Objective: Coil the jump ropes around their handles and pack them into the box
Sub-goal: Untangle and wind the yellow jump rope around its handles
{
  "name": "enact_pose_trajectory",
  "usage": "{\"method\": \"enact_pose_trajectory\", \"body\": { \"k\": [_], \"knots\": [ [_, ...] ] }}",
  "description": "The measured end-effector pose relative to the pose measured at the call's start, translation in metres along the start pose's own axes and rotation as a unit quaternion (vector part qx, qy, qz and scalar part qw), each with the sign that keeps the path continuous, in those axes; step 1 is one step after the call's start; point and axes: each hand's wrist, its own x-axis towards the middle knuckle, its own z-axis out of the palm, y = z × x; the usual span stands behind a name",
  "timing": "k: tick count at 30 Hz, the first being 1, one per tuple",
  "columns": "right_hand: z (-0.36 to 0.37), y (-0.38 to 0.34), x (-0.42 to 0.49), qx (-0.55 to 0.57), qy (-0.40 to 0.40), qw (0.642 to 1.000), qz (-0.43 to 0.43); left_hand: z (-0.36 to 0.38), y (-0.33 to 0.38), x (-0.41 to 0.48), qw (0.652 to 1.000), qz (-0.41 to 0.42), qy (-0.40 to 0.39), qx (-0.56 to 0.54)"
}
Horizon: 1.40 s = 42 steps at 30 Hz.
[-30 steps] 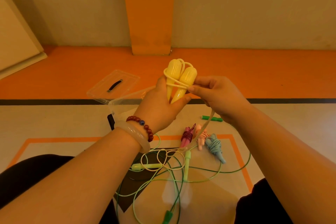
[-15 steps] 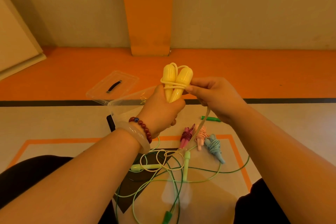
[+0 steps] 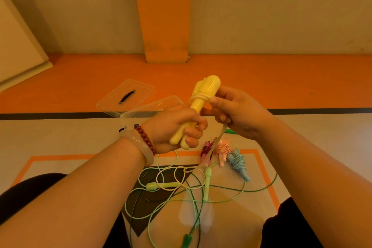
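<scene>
My left hand (image 3: 177, 131) grips the narrow ends of two yellow jump rope handles (image 3: 203, 96) held together, tilted up to the right. A few turns of yellow rope (image 3: 198, 97) wrap their middle. My right hand (image 3: 233, 112) pinches the rope beside the handles, and the loose part hangs down to loops (image 3: 181, 175) on the floor. The clear plastic box (image 3: 145, 115) stands behind my left hand. Three coiled ropes lie on the floor: magenta (image 3: 206, 150), pink (image 3: 222, 150) and blue (image 3: 237, 162).
The box's clear lid (image 3: 126, 96) with a black handle lies on the orange floor strip at the back. An uncoiled light green rope (image 3: 207, 177) and a dark green rope (image 3: 186, 240) sprawl tangled on the floor between my knees. A green handle (image 3: 230, 131) lies under my right hand.
The yellow handles have tilted to the right and my left hand has slid down to their narrow ends. My right hand has brought the rope round to the right side.
</scene>
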Motion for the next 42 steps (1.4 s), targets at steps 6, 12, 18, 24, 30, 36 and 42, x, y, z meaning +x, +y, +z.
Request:
{"method": "enact_pose_trajectory", "body": {
  "k": [6, 12, 18, 24, 30, 36, 42],
  "knots": [
    [0.009, 0.000, 0.001, 0.012, 0.047, 0.999, -0.024, 0.005, 0.004, 0.000, 0.988, 0.015, 0.113, 0.101],
    [0.005, 0.000, 0.006, 0.054, 0.102, 0.993, 0.009, 0.006, 0.003, 0.001, 0.909, 0.098, 0.220, 0.341],
    [0.006, 0.001, 0.007, 0.046, 0.104, 0.994, 0.007, 0.007, 0.001, 0.002, 0.919, 0.098, 0.209, 0.321],
    [0.002, -0.002, 0.004, 0.031, 0.068, 0.997, -0.003, 0.008, 0.000, -0.001, 0.982, 0.017, 0.118, 0.145],
    [0.006, -0.005, 0.005, -0.043, 0.153, 0.987, -0.002, 0.014, -0.008, 0.004, 0.963, 0.031, 0.195, 0.184],
    [0.007, -0.003, 0.010, -0.088, 0.199, 0.976, 0.022, 0.019, -0.017, 0.010, 0.943, 0.086, 0.255, 0.197],
    [0.002, -0.006, 0.004, 0.014, 0.120, 0.993, 0.006, 0.016, -0.013, 0.008, 0.958, 0.098, 0.236, 0.131]
  ]
}}
